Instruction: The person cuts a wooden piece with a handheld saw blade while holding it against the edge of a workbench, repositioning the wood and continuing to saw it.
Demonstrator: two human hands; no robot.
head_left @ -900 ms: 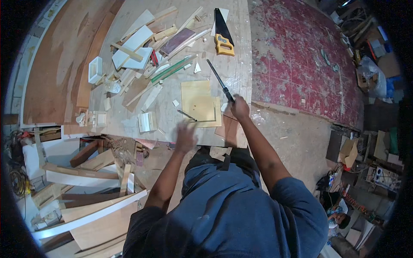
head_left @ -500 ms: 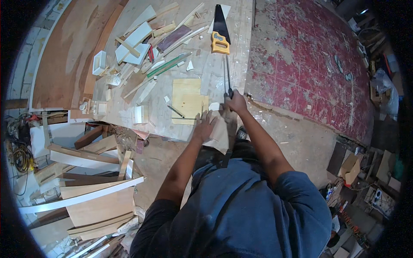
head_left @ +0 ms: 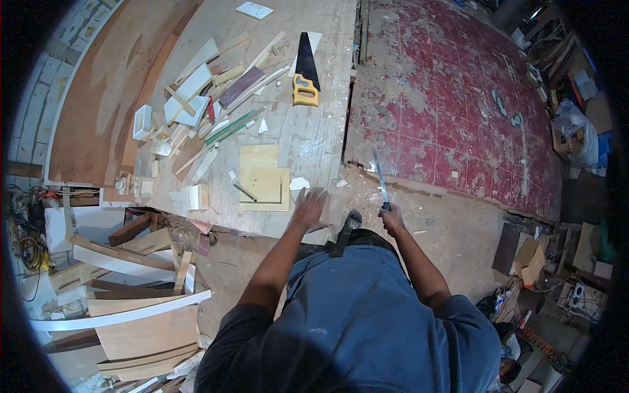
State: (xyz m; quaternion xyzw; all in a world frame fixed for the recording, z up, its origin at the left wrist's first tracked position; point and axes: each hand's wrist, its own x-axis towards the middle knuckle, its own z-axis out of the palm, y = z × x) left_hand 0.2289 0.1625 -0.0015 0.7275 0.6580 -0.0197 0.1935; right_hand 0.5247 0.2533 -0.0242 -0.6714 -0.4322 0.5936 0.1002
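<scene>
My right hand (head_left: pixel 392 219) grips the dark handle of a narrow-bladed saw (head_left: pixel 380 183), its blade pointing away over the edge of the red floor. My left hand (head_left: pixel 308 207) is spread open, palm down, near the front edge of the wooden workbench (head_left: pixel 314 141). Just left of that hand lies a square pale plywood piece (head_left: pixel 263 178) with a metal try square (head_left: pixel 262 200) and a dark pencil-like stick on it. A small white scrap (head_left: pixel 299 183) sits between the plywood and my left hand.
A yellow-handled hand saw (head_left: pixel 305 72) lies further back on the bench. Several wood offcuts and strips (head_left: pixel 203 111) clutter the bench's left part. Stacked boards and curved wooden parts (head_left: pixel 124 308) fill the floor at lower left. Boxes and clutter (head_left: pixel 550 262) sit at right.
My right hand has drawn the narrow saw off the bench, to the right and nearer my body. My left hand has shifted right, off the plywood piece, to the bench's front edge.
</scene>
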